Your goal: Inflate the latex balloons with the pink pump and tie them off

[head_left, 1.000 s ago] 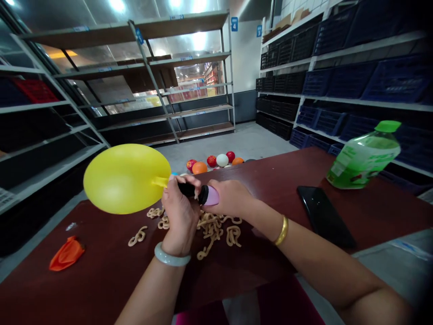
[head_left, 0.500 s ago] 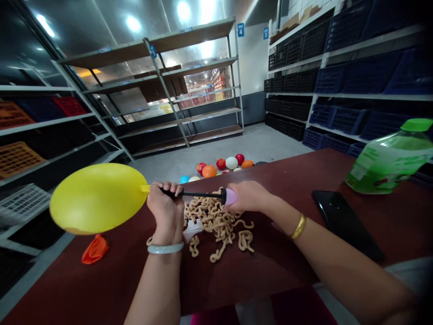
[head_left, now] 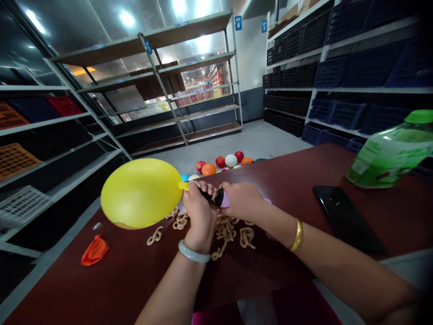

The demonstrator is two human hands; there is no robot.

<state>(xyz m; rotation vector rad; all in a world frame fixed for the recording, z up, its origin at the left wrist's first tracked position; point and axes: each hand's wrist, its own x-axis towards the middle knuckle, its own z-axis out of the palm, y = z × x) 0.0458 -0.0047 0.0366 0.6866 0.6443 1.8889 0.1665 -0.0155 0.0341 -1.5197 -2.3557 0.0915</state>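
Note:
A yellow balloon (head_left: 142, 193), partly inflated, points left with its neck over the end of a hand balloon pump (head_left: 223, 199). My left hand (head_left: 200, 211) is closed round the pump's black end, right beside the balloon's neck. The purple part of the pump sits in the closed grip of my right hand (head_left: 246, 201). Both hands are close together, so little of the pump shows between them. Below them on the dark red table (head_left: 135, 289) lies a heap of tan curly strands (head_left: 225, 231), partly hidden by my hands.
A limp orange balloon (head_left: 95, 250) lies at the table's left. To the right are a black phone (head_left: 347, 219) and a green-capped bottle (head_left: 389, 153). Several inflated balloons (head_left: 209, 169) rest on the floor beyond the table. Shelves (head_left: 189, 67) with crates stand around.
My left hand has moved right, toward my right hand, carrying the balloon with it. The black rod that showed between the hands is now hidden. The balloon's size looks about the same.

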